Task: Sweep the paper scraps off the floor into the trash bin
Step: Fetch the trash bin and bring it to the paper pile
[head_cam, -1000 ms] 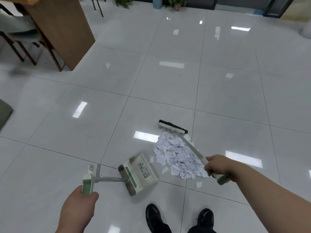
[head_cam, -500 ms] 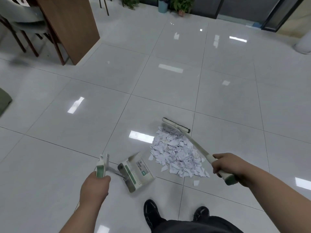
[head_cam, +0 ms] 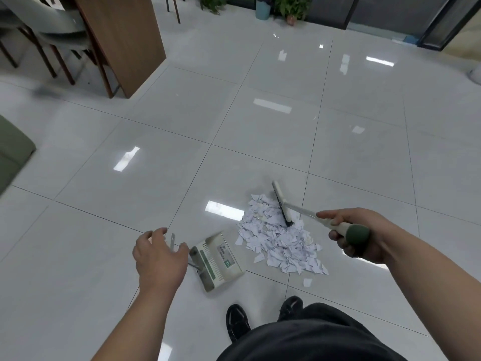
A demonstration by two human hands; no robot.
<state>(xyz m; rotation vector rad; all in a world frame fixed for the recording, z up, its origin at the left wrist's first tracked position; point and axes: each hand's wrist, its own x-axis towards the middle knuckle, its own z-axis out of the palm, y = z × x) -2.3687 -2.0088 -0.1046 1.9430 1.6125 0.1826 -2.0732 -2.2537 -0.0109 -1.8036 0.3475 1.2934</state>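
A heap of white paper scraps (head_cam: 278, 243) lies on the glossy tiled floor (head_cam: 156, 183), with one stray scrap (head_cam: 307, 282) just in front of it. My right hand (head_cam: 361, 235) grips the green-tipped handle of a small broom, whose brush head (head_cam: 282, 204) rests on the far right side of the heap. A cream and green dustpan (head_cam: 218, 259) sits on the floor left of the heap. My left hand (head_cam: 158, 256) hovers over the dustpan's upright metal handle (head_cam: 172, 240) with its fingers spread, and the handle stands between thumb and fingers.
A wooden table panel (head_cam: 125, 43) and chairs (head_cam: 57, 35) stand at the far left. A green cushion (head_cam: 10, 157) pokes in at the left edge. Potted plants (head_cam: 289, 9) and dark doors line the back wall. My black shoes (head_cam: 236, 321) stand just behind the dustpan.
My left hand has opened its grip on the dustpan handle. The broom head swung from the heap's far edge round to its right side, and my right hand rose.
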